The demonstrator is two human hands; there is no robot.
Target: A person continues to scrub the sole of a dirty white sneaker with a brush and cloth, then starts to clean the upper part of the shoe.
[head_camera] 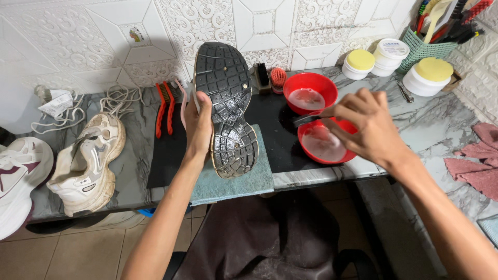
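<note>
My left hand (pixel 198 124) grips a sneaker (pixel 228 109) by its side, holding it upright with the dirty black sole facing me and the heel resting on a blue-grey cloth (pixel 259 179). My right hand (pixel 365 124) holds a dark brush handle (pixel 306 120) over the nearer red bowl (pixel 321 142), which holds cloudy liquid. A second red bowl (pixel 309 92) with liquid sits just behind it. The brush head is hidden by my fingers.
A black mat (pixel 168 150) covers the marble counter. Two red brushes (pixel 165 106) lie at its back left; small brushes (pixel 271 78) stand behind the shoe. A dirty white sneaker (pixel 88 163), another white shoe (pixel 15 176), laces (pixel 119 96), lidded tubs (pixel 428 75), a green tool basket (pixel 430 46) and pink cloths (pixel 477 161) surround it.
</note>
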